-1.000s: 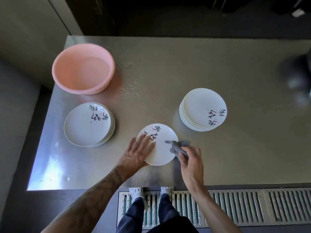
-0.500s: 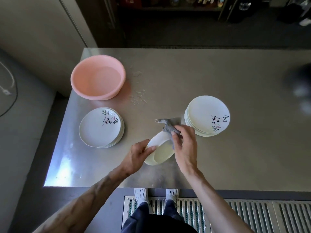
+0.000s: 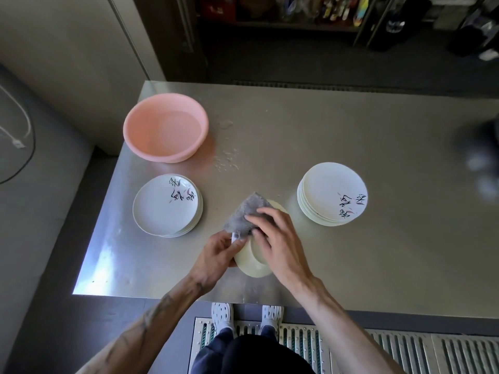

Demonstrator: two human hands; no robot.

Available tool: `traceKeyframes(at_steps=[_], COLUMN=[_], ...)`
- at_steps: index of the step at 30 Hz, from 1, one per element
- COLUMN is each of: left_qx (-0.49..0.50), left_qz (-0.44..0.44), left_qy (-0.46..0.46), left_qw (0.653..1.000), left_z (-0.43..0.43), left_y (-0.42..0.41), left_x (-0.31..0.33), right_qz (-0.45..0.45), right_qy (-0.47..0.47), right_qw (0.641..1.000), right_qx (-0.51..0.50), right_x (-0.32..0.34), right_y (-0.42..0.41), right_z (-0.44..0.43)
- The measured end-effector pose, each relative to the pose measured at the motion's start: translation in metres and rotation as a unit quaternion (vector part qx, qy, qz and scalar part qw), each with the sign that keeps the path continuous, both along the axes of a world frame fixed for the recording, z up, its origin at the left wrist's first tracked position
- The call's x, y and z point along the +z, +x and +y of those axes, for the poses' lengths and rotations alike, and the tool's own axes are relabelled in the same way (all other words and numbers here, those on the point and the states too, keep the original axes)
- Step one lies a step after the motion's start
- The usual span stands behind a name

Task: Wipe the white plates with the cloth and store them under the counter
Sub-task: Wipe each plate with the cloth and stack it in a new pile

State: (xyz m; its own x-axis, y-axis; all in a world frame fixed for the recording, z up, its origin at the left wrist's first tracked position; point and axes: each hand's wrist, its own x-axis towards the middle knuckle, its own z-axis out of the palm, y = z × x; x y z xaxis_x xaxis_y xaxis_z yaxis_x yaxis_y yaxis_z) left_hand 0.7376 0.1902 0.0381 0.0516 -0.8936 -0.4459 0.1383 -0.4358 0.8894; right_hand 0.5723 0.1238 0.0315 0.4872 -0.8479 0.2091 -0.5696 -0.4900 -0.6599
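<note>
pink basin [image 3: 165, 127] — grey cloth [image 3: 244, 215], white plates [image 3: 332, 193] — black script

The counter [image 3: 351, 125] was brushed steel, dull grey with a bright sheen at its near left corner. The basin [image 3: 167, 155] looked like smooth pink plastic, softly matt. The left stack of plates [image 3: 162, 209], the right stack [image 3: 326, 190] and the held plate [image 3: 253, 265] had a smooth white glaze, faintly glossy. The cloth [image 3: 247, 214] was grey and fuzzy. The floor grate [image 3: 405, 346] was ribbed metal.

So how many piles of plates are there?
2. The left pile sits near the pink basin; the right pile sits on the other side. One more plate is held between them, under the cloth.
</note>
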Motion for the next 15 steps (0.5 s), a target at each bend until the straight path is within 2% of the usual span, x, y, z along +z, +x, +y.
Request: traceKeyframes(at_steps=[4, 9, 13, 15], left_qx=[0.005, 0.009, 0.032, 0.045], left_qz=[-0.004, 0.016, 0.022, 0.025], left_qy=[-0.01, -0.027, -0.032, -0.035], left_qw=[1.0, 0.999, 0.999, 0.998], left_z=[0.001, 0.001, 0.003, 0.002], left_y=[0.004, 0.002, 0.005, 0.004], left_x=[0.006, 0.016, 0.019, 0.019], right_qz=[-0.014, -0.004, -0.049, -0.048], right_qy=[0.06, -0.009, 0.096, 0.083], right_qw=[0.992, 1.0, 0.986, 0.984], right_qx=[-0.112, 0.002, -0.13, -0.152], right_x=[0.0, 0.013, 0.002, 0.003], right_y=[-0.009, 0.0, -0.015, -0.015], right_z=[-0.03, -0.019, -0.035, -0.018])
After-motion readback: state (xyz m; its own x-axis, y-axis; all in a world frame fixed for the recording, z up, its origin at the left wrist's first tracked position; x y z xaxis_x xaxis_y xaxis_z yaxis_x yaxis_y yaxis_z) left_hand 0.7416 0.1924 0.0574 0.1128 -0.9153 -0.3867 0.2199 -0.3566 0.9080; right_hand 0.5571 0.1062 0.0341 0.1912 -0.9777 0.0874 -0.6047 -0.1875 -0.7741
